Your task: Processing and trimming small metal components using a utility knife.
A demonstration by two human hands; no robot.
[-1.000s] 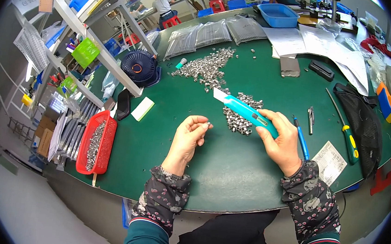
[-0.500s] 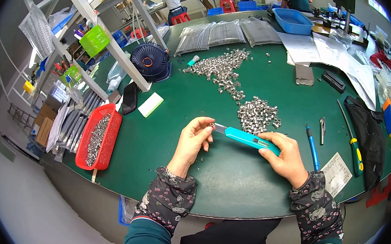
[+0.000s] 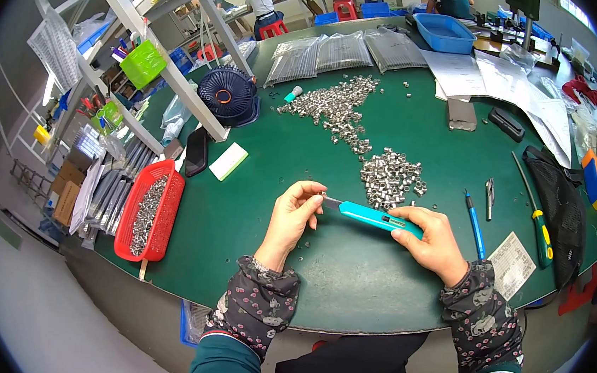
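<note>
My right hand (image 3: 437, 243) is closed round the handle of a teal utility knife (image 3: 361, 214), thumb on its near side. The knife's bared blade (image 3: 332, 204) points left, and its tip reaches the fingertips of my left hand (image 3: 290, 218). Thumb and forefinger of that hand pinch a small metal ring (image 3: 322, 194), mostly covered by the fingers. Just beyond the knife lies a pile of short silvery metal sleeves (image 3: 390, 179). A larger heap of similar pieces (image 3: 330, 105) spreads farther back on the green tabletop (image 3: 347, 283).
A red basket (image 3: 173, 207) of small metal parts stands at the left edge, near a phone (image 3: 197, 152) and a fan (image 3: 228, 95). To the right lie a blue pen-like tool (image 3: 474, 227), a screwdriver (image 3: 542, 236) and a paper slip (image 3: 512, 266). Bagged rods (image 3: 343, 52) line the back.
The knife has shifted slightly left, bringing its blade closer to my left fingertips. My left hand has stayed almost in place, still pinching the ring.
</note>
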